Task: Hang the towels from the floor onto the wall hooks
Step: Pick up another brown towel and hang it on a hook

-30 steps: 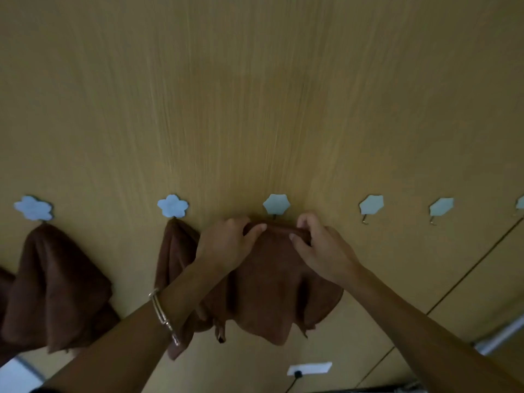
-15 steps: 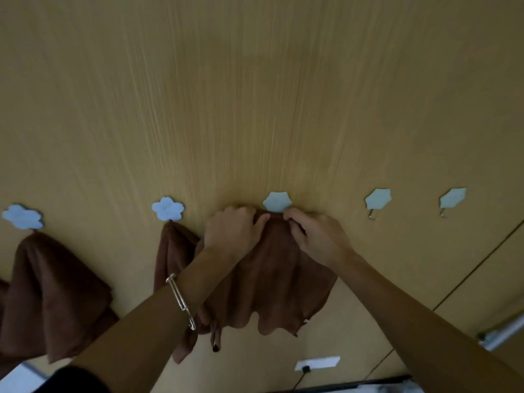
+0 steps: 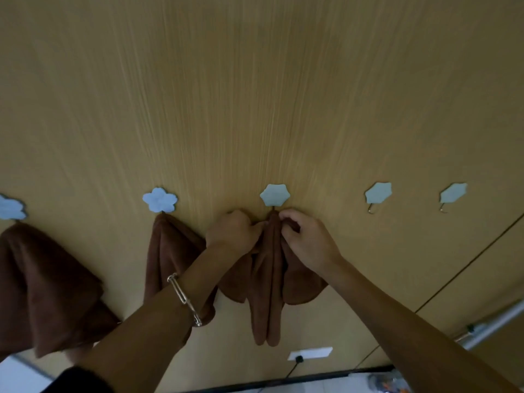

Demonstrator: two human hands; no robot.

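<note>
The brown towel [image 3: 268, 293] is pinched at its gathered top by the left hand [image 3: 231, 232] and right hand [image 3: 307, 241], one each side, so the bunch is seated just under the middle hook [image 3: 274, 195] (apparently already caught). Its long axis is hung straight down the wall [image 3: 255, 95], tips pointed floorward.

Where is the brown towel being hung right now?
In the head view, the brown cloth towel is centre frame, just under the middle pale blue flower-shaped hook, gripped between the left hand and right hand.
</note>
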